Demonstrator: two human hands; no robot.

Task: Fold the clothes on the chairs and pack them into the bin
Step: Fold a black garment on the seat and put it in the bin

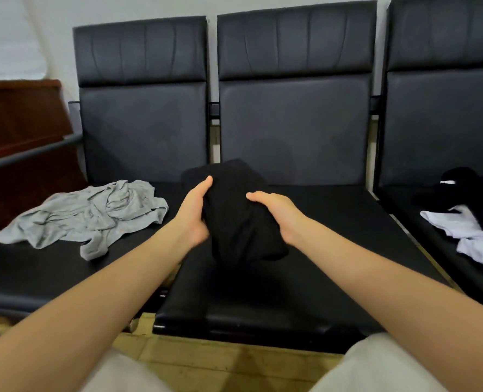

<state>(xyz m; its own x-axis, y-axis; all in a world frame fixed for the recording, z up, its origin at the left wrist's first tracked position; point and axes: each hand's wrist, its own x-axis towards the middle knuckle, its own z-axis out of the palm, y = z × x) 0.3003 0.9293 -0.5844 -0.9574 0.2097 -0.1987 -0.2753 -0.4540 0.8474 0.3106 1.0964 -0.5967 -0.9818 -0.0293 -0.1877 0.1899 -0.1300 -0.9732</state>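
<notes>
A folded black garment (236, 210) is held above the middle chair seat (305, 278), between both hands. My left hand (193, 213) grips its left side, thumb on top and fingers hidden beneath. My right hand (277, 213) grips its right side the same way. A crumpled grey shirt (93, 213) lies on the left chair seat. On the right chair lies a white garment (460, 233) with a black garment (466, 182) behind it. No bin is in view.
Three black padded chairs stand in a row with tall backrests (294, 108). A dark wooden cabinet (17, 131) stands at the far left behind a grey armrest (31, 154). My light trousers (390, 366) and a yellowish floor (220, 360) show below.
</notes>
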